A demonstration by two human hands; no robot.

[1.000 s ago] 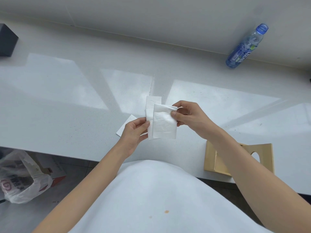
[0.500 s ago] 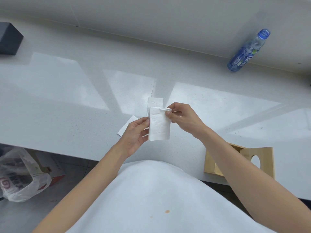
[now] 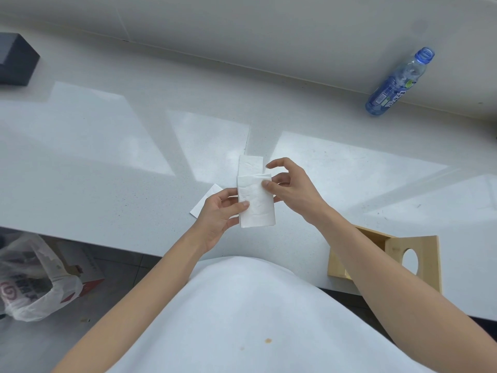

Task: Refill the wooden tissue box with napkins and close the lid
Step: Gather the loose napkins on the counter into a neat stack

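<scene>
I hold a folded white napkin (image 3: pixel 256 201) upright above the counter's front edge. My left hand (image 3: pixel 219 215) pinches its left edge with the thumb on the front. My right hand (image 3: pixel 293 189) pinches the upper right corner under the thumb, its index finger raised clear of the paper. Behind the held napkin, a second folded napkin (image 3: pixel 250 164) lies on the counter. A third napkin (image 3: pixel 205 201) peeks out from behind my left hand. The wooden tissue box (image 3: pixel 338 265) sits at the counter edge under my right forearm, its lid (image 3: pixel 427 249) with a round hole swung open.
A blue plastic bottle (image 3: pixel 398 84) lies at the back right against the wall. A dark box (image 3: pixel 16 60) sits at the far left of the white counter (image 3: pixel 107 157). On the floor at lower left is a plastic bag (image 3: pixel 32 286).
The napkin's right flap has been folded over to the left, so the napkin is narrower. My right index finger has lifted off it. The view shifted slightly.
</scene>
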